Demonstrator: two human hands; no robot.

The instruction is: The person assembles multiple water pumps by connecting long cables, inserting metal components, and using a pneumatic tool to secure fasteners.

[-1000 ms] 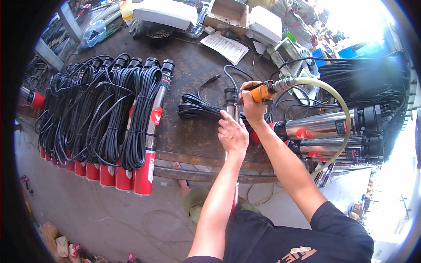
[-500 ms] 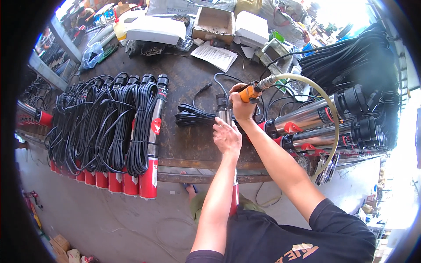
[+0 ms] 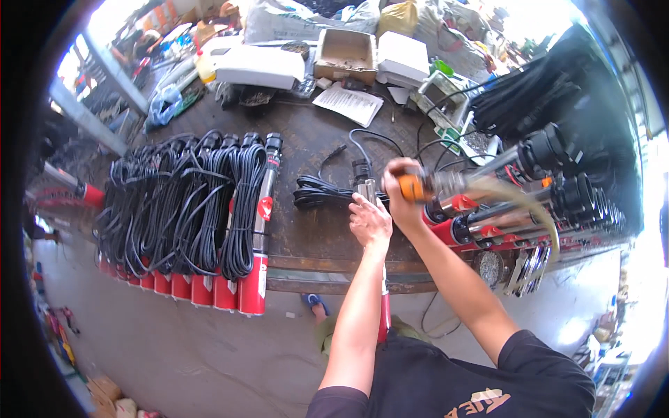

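Note:
In the middle of the bench, a slim steel submersible pump (image 3: 366,187) with a black top and red lower end points toward my body. My left hand (image 3: 371,221) is closed around its steel barrel. My right hand (image 3: 401,182) grips an orange air-powered driver (image 3: 412,187), blurred by motion, just right of the pump's upper part and apart from it. A pale hose (image 3: 533,209) curves from the driver down to the right. Beside the pump lies a coil of black cable (image 3: 320,191); the barrel's underside is hidden.
At the left stands a row of pumps with red ends (image 3: 252,292) and bundled black cables (image 3: 240,216). More steel pumps (image 3: 505,209) are stacked at the right. Papers (image 3: 348,104), an open cardboard box (image 3: 345,56) and white boxes (image 3: 403,59) occupy the back.
My right hand has drawn the driver rightward and down, away from the pump's top. My left hand stays on the barrel. The whole view has shifted slightly.

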